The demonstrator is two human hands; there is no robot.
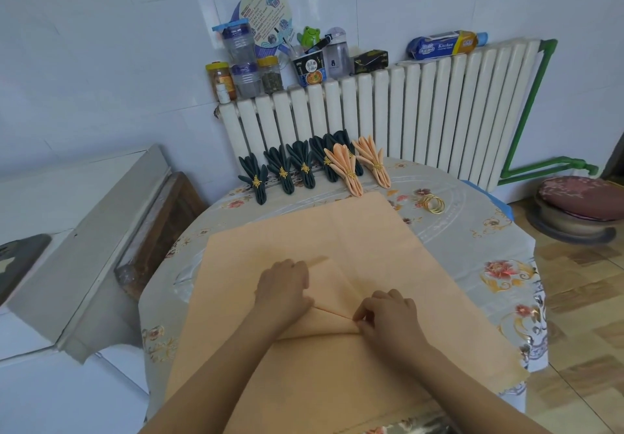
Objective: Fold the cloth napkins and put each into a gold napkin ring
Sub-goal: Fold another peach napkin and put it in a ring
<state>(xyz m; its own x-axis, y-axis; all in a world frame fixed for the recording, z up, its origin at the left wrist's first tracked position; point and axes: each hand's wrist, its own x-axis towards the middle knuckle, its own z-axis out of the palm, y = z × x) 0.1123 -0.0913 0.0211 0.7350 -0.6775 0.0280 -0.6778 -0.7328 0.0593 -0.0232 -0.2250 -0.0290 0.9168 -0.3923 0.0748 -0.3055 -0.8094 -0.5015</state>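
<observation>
Napkin (337,231), peach and spread wide, covers the near half of the table (472,231), its front edge hanging over the near edge. Both hands work a small fold in its middle. The left hand (283,285) presses down on the fold's left side, fingers curled over the cloth. The right hand (388,315) pinches the crease at the fold's right end between thumb and fingertips. The hands sit near each other, not touching. Along the far edge stands a row of finished napkins in rings, dark green ones (280,170) to the left, two peach ones (347,166) beside them. Loose gold rings (432,204) lie near the far right edge.
</observation>
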